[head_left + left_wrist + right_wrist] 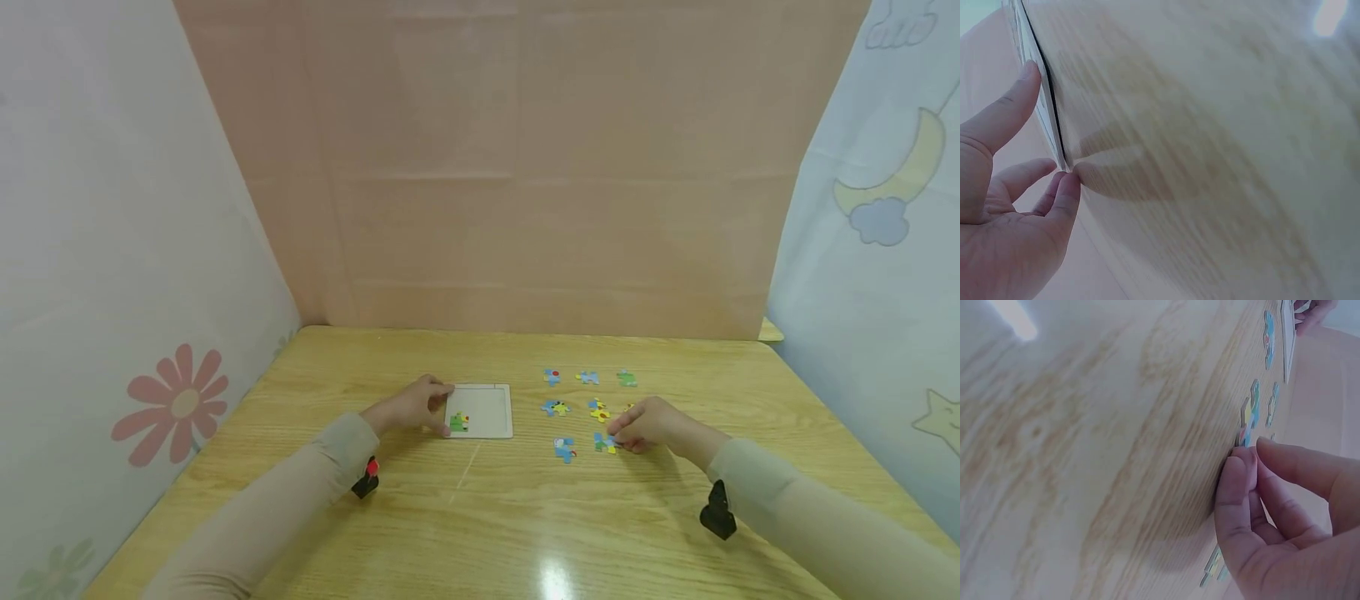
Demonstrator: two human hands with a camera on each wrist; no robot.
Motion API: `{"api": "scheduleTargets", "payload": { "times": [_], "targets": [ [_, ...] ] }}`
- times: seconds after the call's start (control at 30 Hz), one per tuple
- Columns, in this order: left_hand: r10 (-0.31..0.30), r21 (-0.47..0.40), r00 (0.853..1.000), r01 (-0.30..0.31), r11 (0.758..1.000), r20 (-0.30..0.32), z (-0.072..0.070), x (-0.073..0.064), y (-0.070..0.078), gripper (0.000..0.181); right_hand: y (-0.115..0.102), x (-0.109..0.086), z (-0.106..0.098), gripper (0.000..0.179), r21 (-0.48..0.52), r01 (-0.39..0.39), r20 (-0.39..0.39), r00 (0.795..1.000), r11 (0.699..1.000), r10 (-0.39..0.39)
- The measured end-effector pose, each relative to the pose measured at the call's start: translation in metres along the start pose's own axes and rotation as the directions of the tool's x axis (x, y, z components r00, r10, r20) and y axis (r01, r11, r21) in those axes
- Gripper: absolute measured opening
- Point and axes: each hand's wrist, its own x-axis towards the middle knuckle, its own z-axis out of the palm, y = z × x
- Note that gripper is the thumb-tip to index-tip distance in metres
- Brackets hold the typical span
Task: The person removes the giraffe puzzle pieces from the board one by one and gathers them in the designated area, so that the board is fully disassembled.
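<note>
A square white puzzle tray [487, 408] lies on the table, with a green puzzle piece [458, 422] in its near left corner. My left hand [412, 406] holds the tray's left side, thumb at the near corner and fingers at the far one; the left wrist view shows thumb and fingertips against the tray edge [1051, 119]. To the right, my right hand [647, 423] pinches the right end of a blue, green and yellow puzzle piece [602, 442]. Its fingertips [1235, 469] are low over the table and cover part of that piece [1249, 419].
Several loose puzzle pieces lie around the right hand, among them a blue one with a red dot [552, 377], a green one [627, 378], a yellow one [598, 410] and a blue one [564, 449]. Another is partly hidden behind the right hand. A brown backdrop [517, 167] stands behind the table.
</note>
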Motion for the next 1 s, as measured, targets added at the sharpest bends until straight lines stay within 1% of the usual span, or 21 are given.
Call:
{"api": "scheduleTargets", "payload": {
  "times": [0.17,0.3,0.37,0.5,0.6,0.8,1.0],
  "targets": [
    [0.014,0.054,1.0,-0.014,0.998,-0.011,0.002,0.0,-0.001,0.086,0.003,0.0,-0.001,0.016,-0.021,0.015,0.003,1.0,1.0,-0.015],
    [0.016,0.068,1.0,-0.015,0.998,-0.006,0.002,0.001,0.0,0.085,0.004,-0.002,-0.003,0.017,-0.032,0.027,0.017,1.0,0.999,-0.026],
    [0.02,0.077,1.0,-0.02,0.997,-0.003,0.003,0.002,0.0,0.085,0.003,-0.002,-0.005,0.019,-0.034,0.05,0.025,0.998,0.998,-0.049],
    [0.022,0.079,1.0,-0.023,0.997,0.005,0.004,0.001,0.002,0.086,0.0,0.001,-0.01,0.023,-0.025,0.08,0.008,0.997,0.996,-0.08],
    [0.012,0.068,1.0,-0.013,0.998,0.007,0.004,0.001,0.003,0.086,-0.007,0.007,-0.012,0.026,-0.01,0.096,-0.011,0.995,0.995,-0.096],
    [0.001,0.039,1.0,-0.001,0.999,0.003,0.004,0.002,0.005,0.085,-0.03,0.016,-0.01,0.03,0.004,0.113,-0.021,0.993,0.994,-0.113],
    [0.009,0.078,1.0,-0.009,0.997,-0.005,0.004,0.004,0.004,0.087,-0.05,0.031,-0.008,0.029,0.071,0.109,-0.03,0.994,0.992,-0.107]
  ]
}}
